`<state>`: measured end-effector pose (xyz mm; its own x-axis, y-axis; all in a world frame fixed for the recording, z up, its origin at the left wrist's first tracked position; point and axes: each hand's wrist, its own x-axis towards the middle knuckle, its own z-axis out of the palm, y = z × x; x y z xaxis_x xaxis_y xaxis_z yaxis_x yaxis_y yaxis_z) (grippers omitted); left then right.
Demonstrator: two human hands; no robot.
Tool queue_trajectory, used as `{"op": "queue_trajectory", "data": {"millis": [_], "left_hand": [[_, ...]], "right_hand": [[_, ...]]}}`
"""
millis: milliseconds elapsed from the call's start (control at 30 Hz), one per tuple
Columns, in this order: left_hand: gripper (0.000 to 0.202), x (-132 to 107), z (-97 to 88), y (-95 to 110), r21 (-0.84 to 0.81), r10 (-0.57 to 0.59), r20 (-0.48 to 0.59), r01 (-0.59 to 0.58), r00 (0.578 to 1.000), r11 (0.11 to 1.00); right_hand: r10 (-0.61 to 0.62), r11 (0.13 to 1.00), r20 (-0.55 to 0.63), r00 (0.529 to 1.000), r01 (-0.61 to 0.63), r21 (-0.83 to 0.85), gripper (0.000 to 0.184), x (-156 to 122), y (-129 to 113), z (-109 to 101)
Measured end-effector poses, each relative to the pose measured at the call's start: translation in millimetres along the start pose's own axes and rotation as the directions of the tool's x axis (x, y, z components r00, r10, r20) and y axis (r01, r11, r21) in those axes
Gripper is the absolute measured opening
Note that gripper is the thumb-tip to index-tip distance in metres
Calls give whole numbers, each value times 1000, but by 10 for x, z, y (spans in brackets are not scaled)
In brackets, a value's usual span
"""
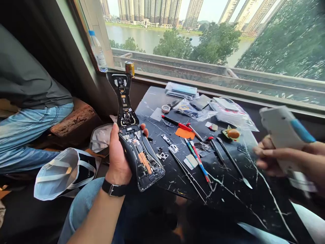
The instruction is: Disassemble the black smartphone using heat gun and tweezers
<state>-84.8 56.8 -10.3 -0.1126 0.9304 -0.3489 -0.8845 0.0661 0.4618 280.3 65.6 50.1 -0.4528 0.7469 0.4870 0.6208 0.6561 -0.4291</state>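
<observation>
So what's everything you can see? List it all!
opened smartphone: 1, black, left hand
phone back panel: 1, white, right hand
marble table: 1, black, ahead
screwdrivers: 2, red-black, on table
tweezers: 1, silver, on table
spudger: 1, black-silver, on table
drink can: 1, gold, window ledge
water bottle: 1, clear, window ledge
tote bag: 1, white-black, lower left
seated person: 1, blue jeans, left
wristwatch: 1, black, left wrist
left hand: 1, centre
right hand: 1, right edge

Probably a window-side repair spot: tools (235,162) on a marble table (254,203).
</observation>
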Motion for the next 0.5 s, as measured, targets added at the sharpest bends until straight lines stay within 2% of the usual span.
{"op": "queue_trajectory", "data": {"millis": [33, 67, 100, 133, 167, 233, 267, 300, 400, 500], "left_hand": [[60, 10, 50, -9, -11, -26, -2, 26, 1000, 1000], [60, 21, 102, -20, -24, -53, -10, 53, 999, 998], [60, 31, 153, -33, -38, -79, -19, 78, 997, 996], [59, 41, 200, -48, -52, -100, -26, 98, 995, 994], [59, 51, 242, -64, -64, -110, -30, 108, 993, 992], [58, 67, 304, -103, -72, -117, -27, 115, 993, 991], [59, 73, 323, -125, -71, -124, -22, 122, 992, 990], [60, 79, 334, -147, -70, -132, -22, 130, 991, 989], [63, 89, 324, -210, -87, -174, -43, 170, 984, 982], [66, 86, 266, -244, -111, -192, -50, 185, 980, 976]], "right_hand": [[255, 936, 68, 964, -264, 232, 25, 132, -152, 33], [397, 787, 109, 911, -399, 470, 23, 270, -319, 96], [450, 634, 184, 874, -457, 624, 17, 409, -491, 182], [395, 536, 233, 889, -429, 727, 19, 545, -656, 284], [350, 468, 281, 893, -427, 774, 32, 670, -805, 394], [306, 397, 330, 893, -435, 808, 75, 865, -1027, 607], [315, 358, 341, 886, -444, 822, 88, 927, -1096, 700], [323, 316, 342, 883, -441, 840, 93, 965, -1141, 781], [337, 186, 297, 893, -372, 909, 88, 972, -1187, 950], [389, 93, 201, 899, -255, 962, 77, 932, -1221, 1023]]}}
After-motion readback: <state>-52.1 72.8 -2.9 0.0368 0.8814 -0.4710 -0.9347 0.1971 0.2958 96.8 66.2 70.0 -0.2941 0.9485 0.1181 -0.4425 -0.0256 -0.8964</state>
